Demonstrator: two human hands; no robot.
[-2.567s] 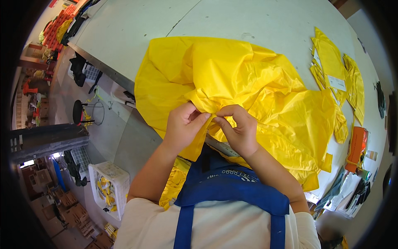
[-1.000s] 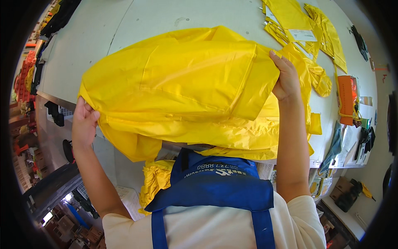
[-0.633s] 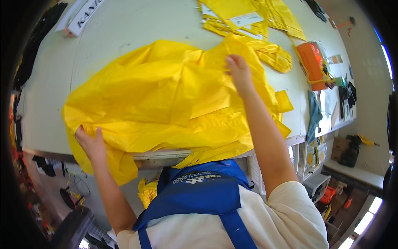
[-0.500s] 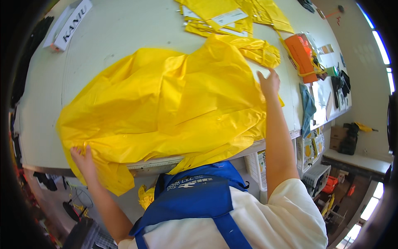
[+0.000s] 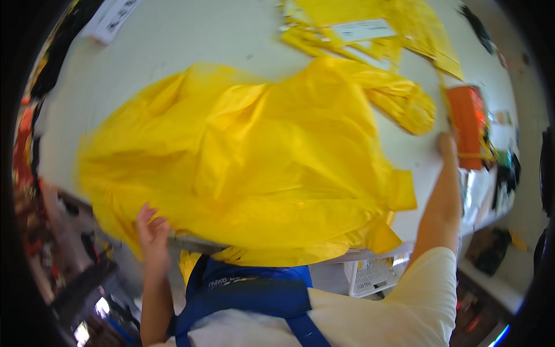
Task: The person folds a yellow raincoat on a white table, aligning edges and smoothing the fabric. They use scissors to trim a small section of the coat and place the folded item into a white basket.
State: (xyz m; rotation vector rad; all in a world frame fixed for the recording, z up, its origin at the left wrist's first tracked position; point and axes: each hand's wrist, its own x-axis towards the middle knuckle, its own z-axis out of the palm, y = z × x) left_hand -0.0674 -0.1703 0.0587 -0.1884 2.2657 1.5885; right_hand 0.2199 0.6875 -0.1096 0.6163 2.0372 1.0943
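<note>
A large yellow garment (image 5: 260,162), resembling a waterproof coat, lies rumpled across the white table (image 5: 173,43). Its near edge hangs over the table's front, and a sleeve-like part (image 5: 407,107) points right. My left hand (image 5: 153,231) is at the garment's near left edge, with its fingers apart and nothing in them. Stretched out far to the right, my right hand (image 5: 448,141) is beside an orange pack (image 5: 466,124) with yellow strips around it. Blur and the angle hide the right fingers, so I cannot see whether they touch the pack.
Folded yellow pieces with white labels (image 5: 364,30) are stacked at the far side. A white box-like sign (image 5: 115,20) stands at the far left. Beneath the table's front edge is a white basket (image 5: 373,280). Dark items (image 5: 509,179) lie at the right end.
My left hand has let go of the garment's near edge and moved slightly right. My right hand has left the garment's right side and reached out to the orange pack. The whole view has shifted.
</note>
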